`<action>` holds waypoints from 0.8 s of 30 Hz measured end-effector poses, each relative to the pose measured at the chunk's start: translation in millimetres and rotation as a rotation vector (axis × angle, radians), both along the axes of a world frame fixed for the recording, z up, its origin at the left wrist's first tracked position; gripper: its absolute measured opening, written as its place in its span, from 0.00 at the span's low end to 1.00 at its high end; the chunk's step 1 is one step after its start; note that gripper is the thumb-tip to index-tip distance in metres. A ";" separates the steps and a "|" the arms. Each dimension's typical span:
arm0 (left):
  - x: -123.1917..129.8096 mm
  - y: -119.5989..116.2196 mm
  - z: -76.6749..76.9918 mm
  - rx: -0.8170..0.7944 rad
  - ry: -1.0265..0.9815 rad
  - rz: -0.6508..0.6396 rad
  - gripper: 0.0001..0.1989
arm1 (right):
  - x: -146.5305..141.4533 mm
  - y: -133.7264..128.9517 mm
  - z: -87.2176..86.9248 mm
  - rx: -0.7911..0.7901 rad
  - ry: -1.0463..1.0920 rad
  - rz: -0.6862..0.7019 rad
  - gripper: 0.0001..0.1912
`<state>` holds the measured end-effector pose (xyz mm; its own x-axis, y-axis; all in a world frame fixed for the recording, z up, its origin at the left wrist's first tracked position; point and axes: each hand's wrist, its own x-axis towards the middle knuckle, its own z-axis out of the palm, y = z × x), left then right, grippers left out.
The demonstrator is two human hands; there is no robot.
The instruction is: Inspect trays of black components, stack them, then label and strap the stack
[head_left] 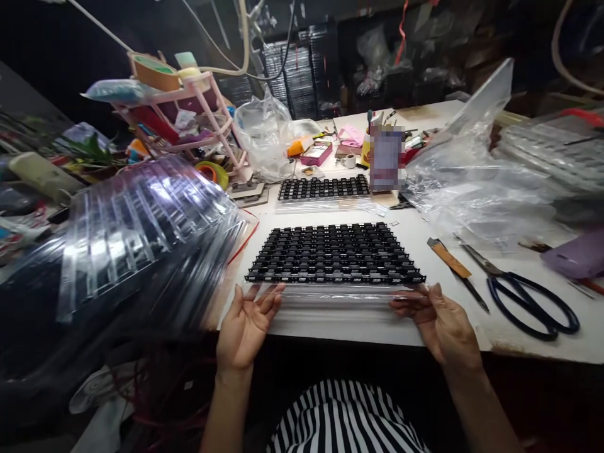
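In front of me is a clear plastic tray (336,294) filled with rows of small black plastic parts (330,253). My left hand (244,328) grips the tray's near left corner, palm up, with the fingers under the edge. At the near right corner my right hand (446,327) holds the same tray, thumb above and fingers partly hidden below. Beyond it lies a second set of black parts (323,187) on clear plastic.
A stack of clear trays (141,233) leans at the left. On the right lie scissors (528,302), a cutter knife (450,261) and crumpled plastic film (476,182). Behind stand a pink rack (207,104) holding tape and a blurred-out upright object (387,158).
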<state>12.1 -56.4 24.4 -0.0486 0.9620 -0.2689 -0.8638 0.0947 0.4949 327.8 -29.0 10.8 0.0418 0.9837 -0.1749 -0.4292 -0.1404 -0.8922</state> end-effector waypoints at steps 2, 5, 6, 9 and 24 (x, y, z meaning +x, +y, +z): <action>0.9 -0.1 1.7 -0.035 0.004 0.010 0.25 | 1.1 -0.3 -1.9 -0.001 0.003 -0.004 0.15; 2.2 -0.1 4.3 -0.065 0.011 0.022 0.25 | 2.7 -0.1 -5.1 -0.013 -0.004 -0.013 0.15; 2.5 -0.2 5.2 -0.068 0.011 0.022 0.26 | 3.0 0.0 -6.0 -0.015 -0.010 -0.022 0.15; 2.7 -0.7 7.0 -0.058 -0.005 0.015 0.26 | 3.2 0.2 -7.2 -0.011 -0.020 -0.042 0.16; -0.1 0.6 7.4 -0.067 0.030 0.047 0.22 | -0.9 2.0 -0.6 0.017 0.000 -0.049 0.17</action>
